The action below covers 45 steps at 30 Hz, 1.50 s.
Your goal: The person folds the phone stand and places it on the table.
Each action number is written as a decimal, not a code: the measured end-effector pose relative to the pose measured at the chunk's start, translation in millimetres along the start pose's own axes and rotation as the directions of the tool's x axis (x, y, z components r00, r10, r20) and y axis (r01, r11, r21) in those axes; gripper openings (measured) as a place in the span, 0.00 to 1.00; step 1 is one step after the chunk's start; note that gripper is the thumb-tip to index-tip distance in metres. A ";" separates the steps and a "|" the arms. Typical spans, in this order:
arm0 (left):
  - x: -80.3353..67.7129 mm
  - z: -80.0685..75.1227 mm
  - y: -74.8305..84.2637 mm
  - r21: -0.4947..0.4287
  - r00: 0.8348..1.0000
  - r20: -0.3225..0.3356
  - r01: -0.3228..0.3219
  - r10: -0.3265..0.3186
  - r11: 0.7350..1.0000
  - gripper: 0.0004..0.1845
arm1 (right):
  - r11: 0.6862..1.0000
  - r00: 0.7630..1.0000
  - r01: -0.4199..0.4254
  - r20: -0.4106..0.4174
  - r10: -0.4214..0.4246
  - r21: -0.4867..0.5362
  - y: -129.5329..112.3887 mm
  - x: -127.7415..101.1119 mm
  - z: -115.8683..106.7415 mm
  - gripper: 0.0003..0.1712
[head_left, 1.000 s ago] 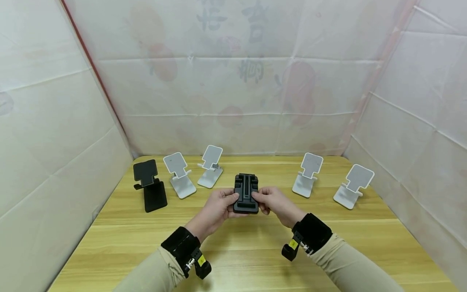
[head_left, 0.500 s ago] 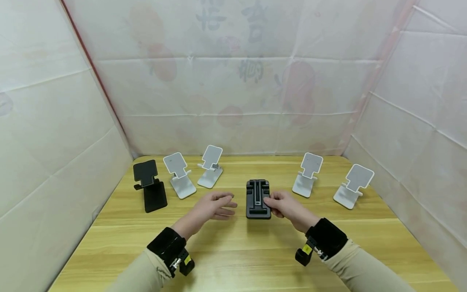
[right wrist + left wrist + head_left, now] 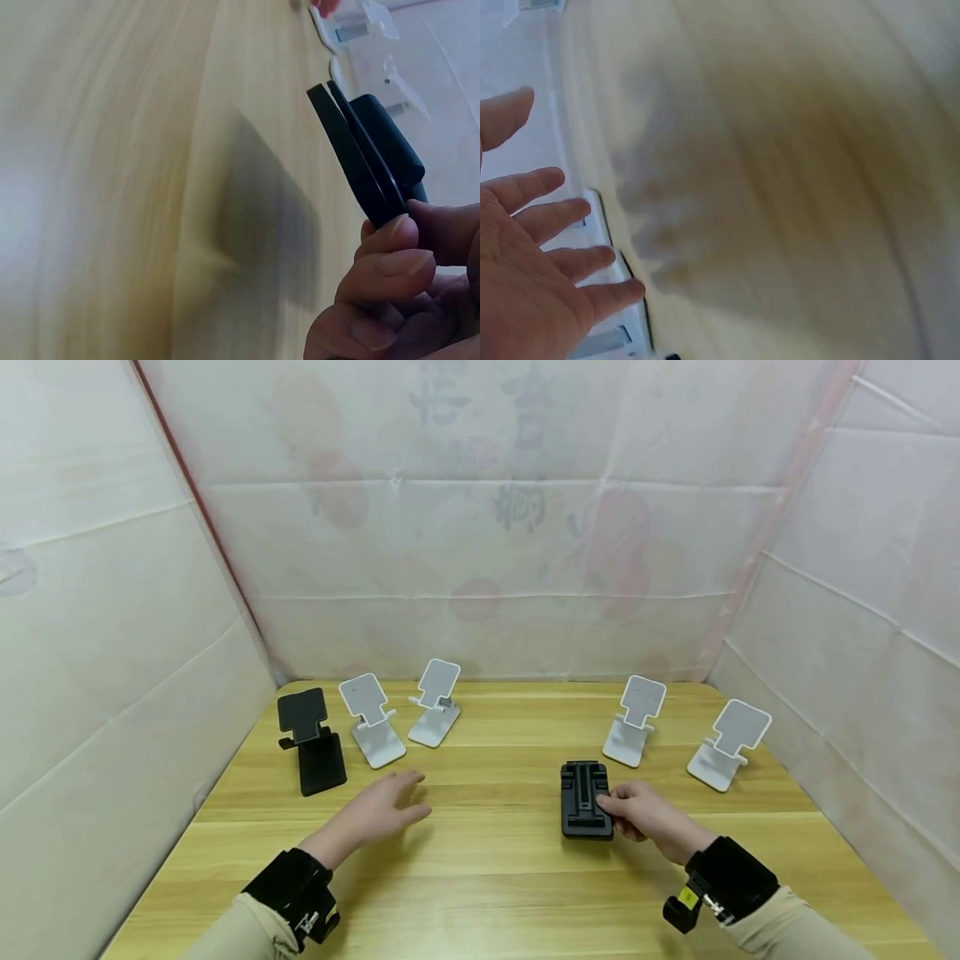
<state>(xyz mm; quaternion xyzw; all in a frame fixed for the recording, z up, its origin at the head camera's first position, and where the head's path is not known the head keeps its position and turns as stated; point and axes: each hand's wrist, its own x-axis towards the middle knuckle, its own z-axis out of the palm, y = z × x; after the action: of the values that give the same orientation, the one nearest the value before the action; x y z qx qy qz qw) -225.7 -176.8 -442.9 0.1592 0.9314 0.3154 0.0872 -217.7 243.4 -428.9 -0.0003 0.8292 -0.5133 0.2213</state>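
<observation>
My right hand (image 3: 651,817) pinches the right edge of a folded black phone stand (image 3: 587,806), thumb on top and fingers beneath. In the right wrist view the folded phone stand (image 3: 367,154) is seen edge-on, held above the table with its shadow below. My left hand (image 3: 378,810) is over the table on the left, holding nothing, fingers spread. The left wrist view shows that hand's palm (image 3: 525,277) with straight fingers. Nearest to it is an unfolded white phone stand (image 3: 377,742); an unfolded black phone stand (image 3: 322,764) stands farther left.
Another white phone stand (image 3: 435,725) stands at the back, left of centre. On the right are two more unfolded white phone stands, an inner one (image 3: 624,742) and an outer one (image 3: 712,764). Pale sheeting (image 3: 480,552) walls the wooden table (image 3: 480,893) at the back and sides.
My left hand has let go of the folded phone stand and moved left. My right hand has carried the stand to the right and nearer to me.
</observation>
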 end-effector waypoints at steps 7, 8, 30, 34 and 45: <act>-13.3 1.6 -11.8 0.190 0.998 0.031 0.049 -0.056 0.980 0.45 | 0.999 0.999 -0.038 0.028 0.039 -0.027 11.7 -7.3 -8.8 0.20; -14.5 2.2 -12.7 0.208 0.997 0.034 0.055 -0.064 0.977 0.46 | 0.999 0.999 -0.042 0.031 0.043 -0.033 13.1 -8.2 -9.0 0.20; -20.9 10.0 -18.9 0.283 0.997 0.048 0.049 -0.065 0.958 0.50 | 0.981 0.996 -0.080 0.013 0.083 -0.175 24.1 -19.5 -1.9 0.20; -21.0 9.9 -18.8 0.285 0.997 0.047 0.041 -0.057 0.958 0.50 | 0.970 0.996 -0.087 0.008 0.092 -0.229 23.8 -19.6 0.0 0.20; -20.4 9.0 -22.1 0.295 0.997 0.064 0.026 -0.047 0.955 0.50 | 0.931 0.989 -0.148 -0.031 0.146 -0.334 23.2 -17.1 2.6 0.20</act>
<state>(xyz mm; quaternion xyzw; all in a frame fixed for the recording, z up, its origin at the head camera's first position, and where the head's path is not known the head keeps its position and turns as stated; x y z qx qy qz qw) -209.6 -195.5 -462.3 0.1642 0.9671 0.1663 0.1010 -196.0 256.0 -443.3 0.0255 0.9027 -0.3467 0.2533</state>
